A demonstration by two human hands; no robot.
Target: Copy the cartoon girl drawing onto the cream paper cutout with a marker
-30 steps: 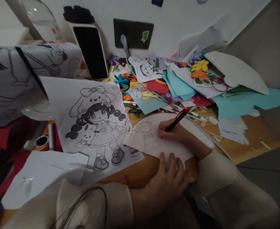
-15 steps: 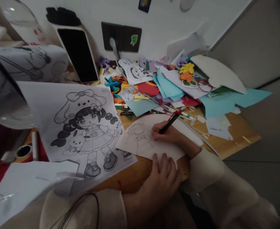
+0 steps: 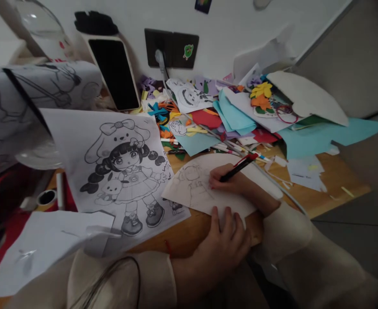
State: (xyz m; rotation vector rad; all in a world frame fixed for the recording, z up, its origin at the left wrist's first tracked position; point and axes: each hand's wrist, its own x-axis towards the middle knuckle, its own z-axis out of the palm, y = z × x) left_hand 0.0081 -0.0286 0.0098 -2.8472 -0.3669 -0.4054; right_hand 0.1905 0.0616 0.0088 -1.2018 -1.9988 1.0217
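My right hand (image 3: 229, 180) grips a black and red pen (image 3: 239, 167), its lower end down at the fan-shaped white paper (image 3: 204, 199). Faint lines of a figure with a head and a dress show on that paper, left of the fingers. Across the paper's lower edge rest the spread fingertips of my left hand (image 3: 225, 236), which holds nothing. Left of the fan shape lies a printed sheet (image 3: 74, 128) with a shaded drawing of a braided girl in a dog-eared hat. One corner of the fan shape borders on this sheet.
Coloured paper scraps (image 3: 204, 119), markers and blue sheets (image 3: 235, 113) are heaped along the wall. A phone (image 3: 114, 73) leans upright at the back left against a black-lidded bottle (image 3: 95, 23). A grey cable (image 3: 272, 178) runs behind the fan paper from a wall socket (image 3: 172, 48).
The whole view has shifted slightly, so things sit farther right. The pen leans lower in my right hand. My left hand keeps its place on the paper.
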